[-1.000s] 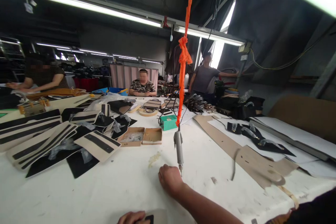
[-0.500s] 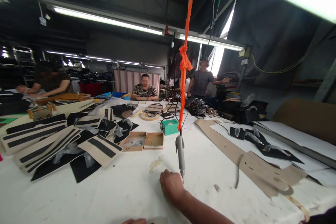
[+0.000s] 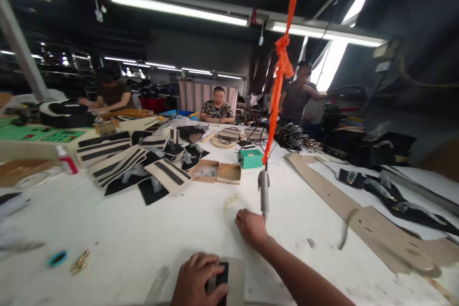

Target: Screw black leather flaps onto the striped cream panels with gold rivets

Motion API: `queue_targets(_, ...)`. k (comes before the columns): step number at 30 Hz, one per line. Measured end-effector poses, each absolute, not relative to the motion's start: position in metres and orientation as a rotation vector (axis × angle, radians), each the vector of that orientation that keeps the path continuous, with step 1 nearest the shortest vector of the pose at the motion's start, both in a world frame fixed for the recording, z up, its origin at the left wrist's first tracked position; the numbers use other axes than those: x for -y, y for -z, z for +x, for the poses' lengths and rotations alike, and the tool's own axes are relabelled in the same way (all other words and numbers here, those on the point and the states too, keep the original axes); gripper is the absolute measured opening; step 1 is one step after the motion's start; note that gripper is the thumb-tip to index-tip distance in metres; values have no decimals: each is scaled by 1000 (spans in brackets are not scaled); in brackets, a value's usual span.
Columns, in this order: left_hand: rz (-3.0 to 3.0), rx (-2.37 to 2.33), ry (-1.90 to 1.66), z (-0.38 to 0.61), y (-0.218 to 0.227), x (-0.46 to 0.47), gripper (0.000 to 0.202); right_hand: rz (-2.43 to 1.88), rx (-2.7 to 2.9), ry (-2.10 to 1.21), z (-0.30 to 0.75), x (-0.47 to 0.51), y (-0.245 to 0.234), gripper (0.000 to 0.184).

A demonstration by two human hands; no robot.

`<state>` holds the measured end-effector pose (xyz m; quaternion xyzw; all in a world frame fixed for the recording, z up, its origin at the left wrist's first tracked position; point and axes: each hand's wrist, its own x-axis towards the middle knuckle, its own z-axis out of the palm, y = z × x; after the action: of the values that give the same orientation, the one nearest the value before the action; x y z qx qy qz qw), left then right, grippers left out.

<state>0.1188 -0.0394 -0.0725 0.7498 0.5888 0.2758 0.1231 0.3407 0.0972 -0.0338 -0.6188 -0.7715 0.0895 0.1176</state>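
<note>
My left hand (image 3: 197,279) rests at the near edge of the table, thumb and fingers apart, over a beige panel (image 3: 235,284) with a black strip (image 3: 224,275). Farther forward, my right hand (image 3: 253,227) is closed, its fingers curled down at the tabletop beside a small scatter of pale bits (image 3: 231,200). Whatever those fingers hold is hidden. A grey electric screwdriver (image 3: 264,191) hangs upright from an orange strap (image 3: 278,91), its lower end just behind my right hand.
Striped beige-and-black panels (image 3: 168,175) are heaped left of two small cardboard boxes (image 3: 229,173) and a green box (image 3: 251,158). Brown sheeting (image 3: 376,229) and wrapped black pieces (image 3: 394,196) lie right. A blue ring (image 3: 57,258) and gold metal piece (image 3: 80,262) sit front left. Several people work beyond.
The view has turned left and tipped down. My left hand, barely visible before, now shows over the panel. My right hand stays closed near the screwdriver.
</note>
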Motion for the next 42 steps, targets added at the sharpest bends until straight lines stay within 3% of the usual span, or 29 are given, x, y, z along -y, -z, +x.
queue_targets(5, 1950, -1682, -812, 141, 42, 57, 32, -1729, 2199, -516, 354, -77, 33, 31)
queue_targets(14, 2014, -1642, -823, 144, 54, 58, 31, -1425, 1999, -1317, 367, 3, 18, 45)
queue_targets(25, 2061, -1629, -794, 143, 52, 60, 30, -1402, 2140, -1159, 348, 21, 29, 32)
queue_targets(42, 2085, -1602, -815, 142, 57, 59, 30, -1624, 2023, -1214, 341, 17, 32, 27)
